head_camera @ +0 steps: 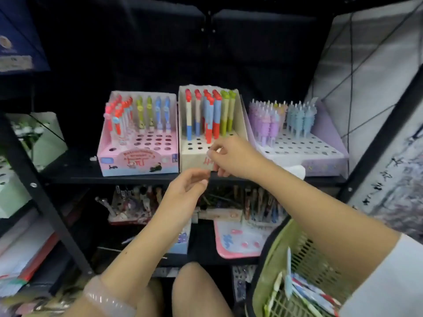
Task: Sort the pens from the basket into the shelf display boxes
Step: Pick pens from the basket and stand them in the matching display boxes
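At frame centre, right hand (231, 156) pinches a pen (208, 133) over the cream box (187, 161); left hand (185, 191) is loosely open; a skewed tip could miss its hole.

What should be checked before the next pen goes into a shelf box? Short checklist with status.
1. Right hand at the cream middle box: ok.
2. Pen in the right hand's pinch: cannot tell, too blurred.
3. Left hand free: ok, fingers loosely curled, nothing seen held.
4. Free holes in the middle box's front rows: ok.
5. Pens left in the green basket: ok, several lie inside.
6. Colour match with the box's pens: cannot tell.
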Motion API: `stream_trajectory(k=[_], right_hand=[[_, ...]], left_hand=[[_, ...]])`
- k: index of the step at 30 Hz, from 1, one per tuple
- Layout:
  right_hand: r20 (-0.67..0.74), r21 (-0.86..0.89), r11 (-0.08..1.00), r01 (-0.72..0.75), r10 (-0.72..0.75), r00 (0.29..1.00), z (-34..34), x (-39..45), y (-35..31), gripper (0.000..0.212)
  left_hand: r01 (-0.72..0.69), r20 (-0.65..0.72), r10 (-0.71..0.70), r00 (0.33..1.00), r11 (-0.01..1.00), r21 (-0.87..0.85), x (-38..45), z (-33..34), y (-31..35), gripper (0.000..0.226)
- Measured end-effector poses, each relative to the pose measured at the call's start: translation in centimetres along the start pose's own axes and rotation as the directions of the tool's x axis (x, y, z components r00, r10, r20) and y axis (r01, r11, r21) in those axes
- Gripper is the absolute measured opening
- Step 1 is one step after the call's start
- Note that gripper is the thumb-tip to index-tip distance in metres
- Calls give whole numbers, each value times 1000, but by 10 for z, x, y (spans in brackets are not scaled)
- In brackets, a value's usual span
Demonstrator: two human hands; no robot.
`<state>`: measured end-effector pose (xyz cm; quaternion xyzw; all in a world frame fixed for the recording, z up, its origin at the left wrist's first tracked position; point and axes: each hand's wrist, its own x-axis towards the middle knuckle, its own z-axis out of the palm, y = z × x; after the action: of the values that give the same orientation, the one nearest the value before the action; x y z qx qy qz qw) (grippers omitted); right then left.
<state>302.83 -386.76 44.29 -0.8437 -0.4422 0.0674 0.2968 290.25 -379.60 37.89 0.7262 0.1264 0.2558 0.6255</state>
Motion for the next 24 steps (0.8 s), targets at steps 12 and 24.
stream_trajectory(k=[12, 24], right_hand=[[338, -38, 884, -465, 450, 827, 31, -180, 223, 23], [148, -627, 643, -439, 652, 744, 138, -237, 332, 70]], left_hand=[[90, 447, -153, 881, 983, 159, -43, 144, -75, 27], [-96, 465, -44, 884, 958, 272, -46, 154, -92, 34]])
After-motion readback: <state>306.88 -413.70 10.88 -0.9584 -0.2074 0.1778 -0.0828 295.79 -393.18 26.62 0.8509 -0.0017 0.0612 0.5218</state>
